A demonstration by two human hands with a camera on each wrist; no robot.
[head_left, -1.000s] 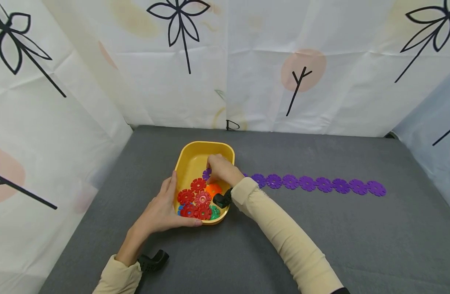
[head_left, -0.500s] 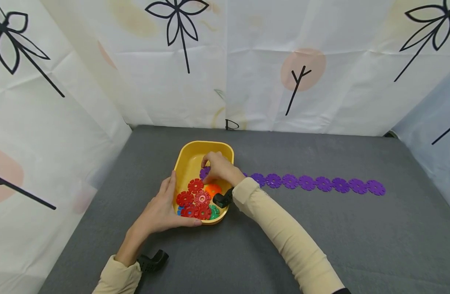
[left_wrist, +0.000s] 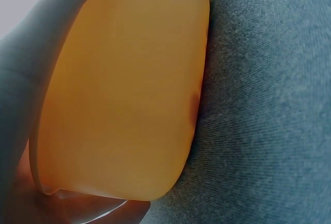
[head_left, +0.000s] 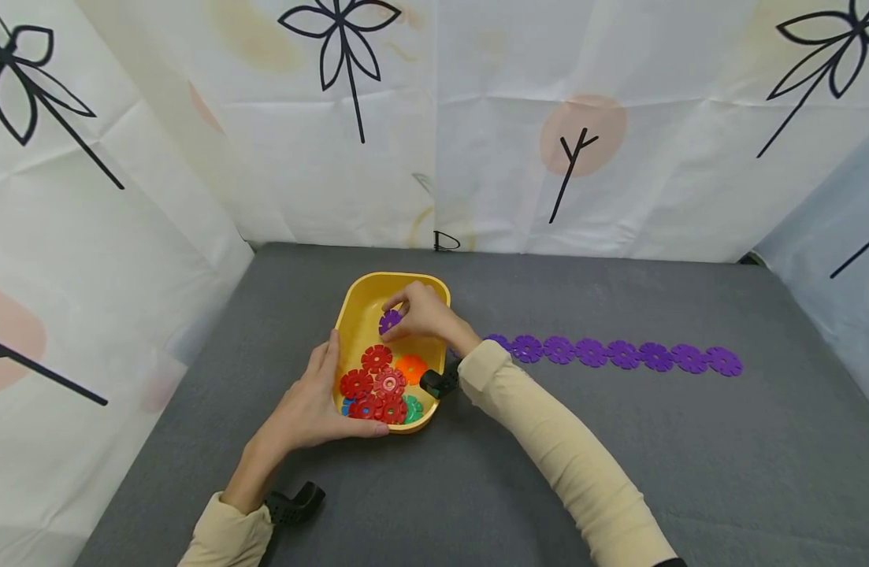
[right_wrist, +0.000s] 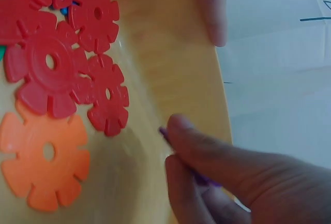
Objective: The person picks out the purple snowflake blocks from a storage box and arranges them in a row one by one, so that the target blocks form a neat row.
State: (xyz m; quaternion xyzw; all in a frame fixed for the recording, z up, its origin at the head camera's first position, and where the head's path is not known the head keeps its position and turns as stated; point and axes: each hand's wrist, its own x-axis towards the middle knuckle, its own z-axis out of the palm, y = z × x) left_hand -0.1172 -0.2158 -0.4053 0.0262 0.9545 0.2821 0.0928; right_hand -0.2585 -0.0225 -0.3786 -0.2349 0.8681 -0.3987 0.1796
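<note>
A yellow plastic tray (head_left: 377, 285) stands on the grey table. My left hand (head_left: 310, 402) holds its near left corner, fingers along the left rim and thumb along the front; the tray's outer wall (left_wrist: 124, 94) fills the left wrist view. Inside the tray, my right hand (head_left: 431, 316) pinches a purple flower-shaped disc (head_left: 389, 321) between thumb and fingers, apart from the other discs. In the right wrist view, the disc shows edge-on, mostly hidden by the fingers. Several red discs (right_wrist: 50, 63), an orange disc (right_wrist: 46, 154), and some green and blue ones lie in the tray's near half.
Right of the tray, a row of several purple flower discs (head_left: 592, 353) runs across the table, its left end partly hidden by the right arm. A white printed cloth (head_left: 491, 173) rises behind the table and along its sides.
My right hand has moved a little up and left inside the tray with the purple disc, baring more of the disc and the orange piece. My left hand has stayed put.
</note>
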